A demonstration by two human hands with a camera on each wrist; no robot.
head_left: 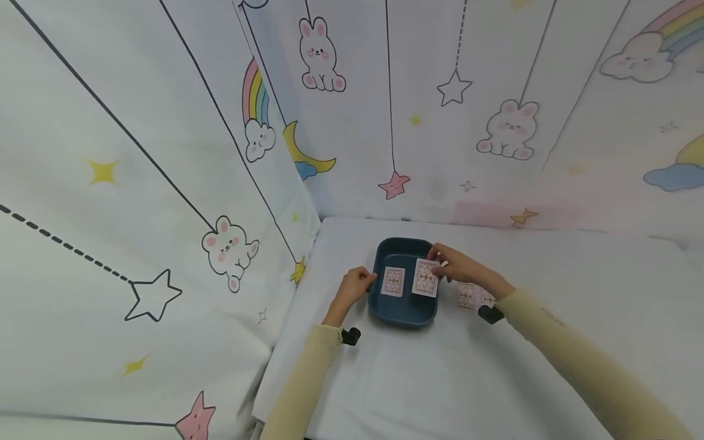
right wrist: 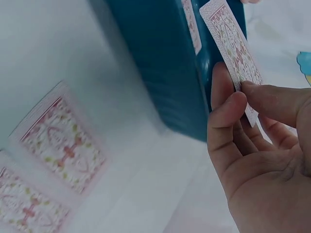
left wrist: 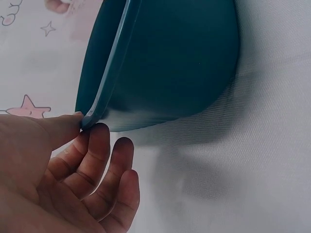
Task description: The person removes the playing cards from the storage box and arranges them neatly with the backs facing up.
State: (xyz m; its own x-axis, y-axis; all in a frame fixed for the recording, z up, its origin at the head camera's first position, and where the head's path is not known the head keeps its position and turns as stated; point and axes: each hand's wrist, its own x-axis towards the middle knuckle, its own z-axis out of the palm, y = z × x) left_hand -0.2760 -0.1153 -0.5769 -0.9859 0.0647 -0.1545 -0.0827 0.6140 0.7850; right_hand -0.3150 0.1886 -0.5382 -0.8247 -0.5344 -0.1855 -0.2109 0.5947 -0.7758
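A dark teal tray (head_left: 404, 315) with raised walls lies on the white cloth. My left hand (head_left: 357, 285) pinches its left rim between thumb and forefinger; the left wrist view shows that grip on the rim (left wrist: 112, 63) closely. Over the right part of the tray, my right hand (head_left: 453, 264) holds a playing card (head_left: 425, 278) by its right edge, patterned back up. In the right wrist view the thumb presses on the held card (right wrist: 235, 46) with fingers behind it. Another playing card (head_left: 393, 282) lies face down inside the tray, on its left side.
Right of the tray, two more face-down playing cards, one nearer (head_left: 465, 296) and one partly behind the right wrist (head_left: 487, 297), lie on the cloth (head_left: 407, 379). A printed curtain (head_left: 363, 122) with rabbits and stars stands behind and at the left.
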